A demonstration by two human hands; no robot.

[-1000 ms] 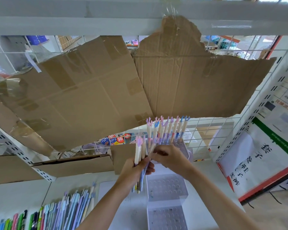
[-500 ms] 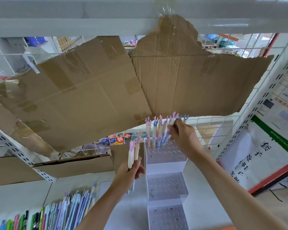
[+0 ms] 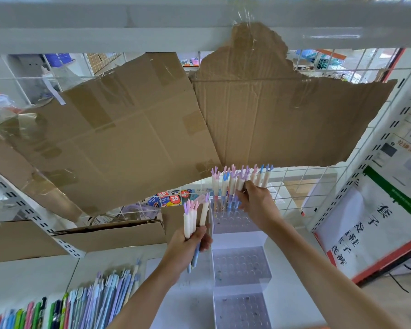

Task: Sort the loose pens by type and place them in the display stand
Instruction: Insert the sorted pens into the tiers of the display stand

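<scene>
right hand (image 3: 256, 205) pinches a light, stiff pen (image 3: 240, 184) mid-barrel at the stand's (image 3: 240, 233) twelve o'clock tier; left hand (image 3: 188, 248) clenches spare pens (image 3: 192, 219).

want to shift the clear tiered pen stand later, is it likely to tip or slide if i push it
Probably tippy: the pen stand is tall and stepped, and its pens all stand in the top rear tier, so weight sits high. It looks like light clear plastic on a smooth white shelf, so a low push would likely slide it.

Antler-topped pens (image 3: 233, 186) upright – stand (image 3: 240, 248) top tier.
</scene>
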